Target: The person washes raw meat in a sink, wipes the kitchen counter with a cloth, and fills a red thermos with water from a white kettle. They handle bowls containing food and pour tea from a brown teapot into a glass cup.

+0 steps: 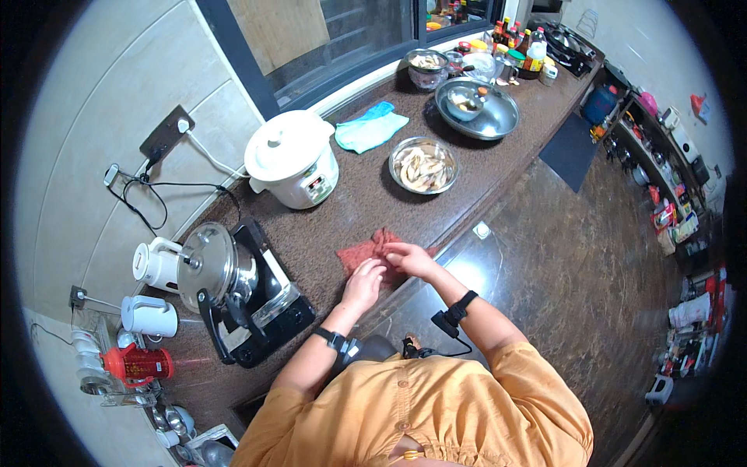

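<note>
A crumpled red cloth (357,255) lies on the brown speckled countertop (315,239) near its front edge. My right hand (410,260) grips a bunched part of it, thumb and fingers drawn together. Just beside it, my left hand (363,287) rests with bent fingers at the cloth's near side; whether those fingers hold any fabric is hidden. Beyond the cloth stands a glass bowl (424,166) of pale sliced food, perhaps mushrooms. A white electric cooker (290,160) with a lit display is to the left of that bowl.
A lidded steel pot (216,262) sits on a black cooktop (280,333) at left. Blue-green gloves or thin bags (371,129) lie near the window. A steel pan (496,114) holds a small bowl (464,104). Bottles (534,55) crowd the far end.
</note>
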Motion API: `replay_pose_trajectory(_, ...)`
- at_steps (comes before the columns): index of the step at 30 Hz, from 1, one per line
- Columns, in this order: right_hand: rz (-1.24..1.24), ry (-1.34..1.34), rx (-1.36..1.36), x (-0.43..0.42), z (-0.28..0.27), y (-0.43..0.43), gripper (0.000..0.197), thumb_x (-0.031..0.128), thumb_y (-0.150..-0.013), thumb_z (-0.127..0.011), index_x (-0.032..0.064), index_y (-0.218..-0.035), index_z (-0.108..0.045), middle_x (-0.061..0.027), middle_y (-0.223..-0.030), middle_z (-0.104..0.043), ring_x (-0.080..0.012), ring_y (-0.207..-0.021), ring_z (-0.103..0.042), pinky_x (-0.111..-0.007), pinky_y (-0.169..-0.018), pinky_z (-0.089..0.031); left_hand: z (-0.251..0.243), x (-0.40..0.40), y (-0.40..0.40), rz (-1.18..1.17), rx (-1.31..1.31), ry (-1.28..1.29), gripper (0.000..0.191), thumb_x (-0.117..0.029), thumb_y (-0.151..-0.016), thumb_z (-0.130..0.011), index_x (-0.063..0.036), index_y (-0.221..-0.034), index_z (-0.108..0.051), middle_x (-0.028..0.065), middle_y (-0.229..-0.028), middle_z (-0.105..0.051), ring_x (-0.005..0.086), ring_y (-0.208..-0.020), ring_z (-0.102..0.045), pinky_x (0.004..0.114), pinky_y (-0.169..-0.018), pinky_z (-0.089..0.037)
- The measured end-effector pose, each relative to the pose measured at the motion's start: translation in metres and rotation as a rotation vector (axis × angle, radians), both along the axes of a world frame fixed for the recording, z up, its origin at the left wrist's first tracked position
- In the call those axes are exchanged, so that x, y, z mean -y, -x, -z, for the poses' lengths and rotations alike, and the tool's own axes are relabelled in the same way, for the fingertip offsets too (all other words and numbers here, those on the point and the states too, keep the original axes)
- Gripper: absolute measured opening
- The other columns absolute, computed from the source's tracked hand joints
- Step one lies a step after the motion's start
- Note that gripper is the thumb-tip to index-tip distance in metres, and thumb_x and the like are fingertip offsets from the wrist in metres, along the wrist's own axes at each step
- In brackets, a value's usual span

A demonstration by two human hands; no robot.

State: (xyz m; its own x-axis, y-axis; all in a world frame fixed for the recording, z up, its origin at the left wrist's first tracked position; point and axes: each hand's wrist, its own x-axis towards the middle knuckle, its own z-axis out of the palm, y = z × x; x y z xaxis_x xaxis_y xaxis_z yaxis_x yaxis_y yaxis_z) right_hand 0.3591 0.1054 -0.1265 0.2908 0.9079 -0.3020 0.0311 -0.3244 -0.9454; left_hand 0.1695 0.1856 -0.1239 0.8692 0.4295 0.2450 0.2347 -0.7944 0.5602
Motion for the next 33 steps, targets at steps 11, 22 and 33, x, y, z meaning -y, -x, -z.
replay_pose_trajectory(11, 0.577, 0.069, -0.638, -0.052, 0.023, -0.223, 0.040, 0.027, -0.098, -0.055, 0.0009, -0.127, -0.045, -0.0166, -0.091, -0.065, -0.0269, -0.066, -0.068, -0.036, -0.057, -0.059, 0.024, -0.119, -0.174, -0.313, -0.629, -0.023, 0.054, -0.047, -0.098, -0.042, -0.0327, -0.149, -0.036, -0.0002, -0.163, -0.011, 0.0446, -0.147, 0.000, 0.069, -0.113, -0.004)
replay_pose_trajectory(22, 0.625, 0.261, -0.307, 0.043, -0.022, -0.345, 0.037, 0.011, -0.090, -0.058, -0.0117, -0.119, -0.050, -0.0200, -0.095, -0.067, -0.0247, -0.061, -0.068, -0.030, -0.045, -0.058, 0.035, -0.198, -0.396, -0.393, -0.476, -0.021, 0.071, -0.062, -0.089, -0.048, -0.0239, -0.148, -0.040, 0.0053, -0.163, -0.012, 0.0446, -0.147, 0.001, 0.068, -0.112, 0.003)
replay_pose_trajectory(33, 0.955, 0.250, -0.243, 0.269, -0.073, -0.523, 0.030, 0.009, -0.092, -0.053, -0.0090, -0.116, -0.053, -0.0160, -0.086, -0.066, -0.0214, -0.058, -0.067, -0.028, -0.044, -0.057, 0.056, -0.019, -0.509, -0.018, -0.216, -0.081, 0.040, -0.036, -0.090, -0.057, -0.0142, -0.123, -0.065, 0.0038, -0.155, -0.035, 0.0386, -0.145, -0.020, 0.058, -0.116, -0.014)
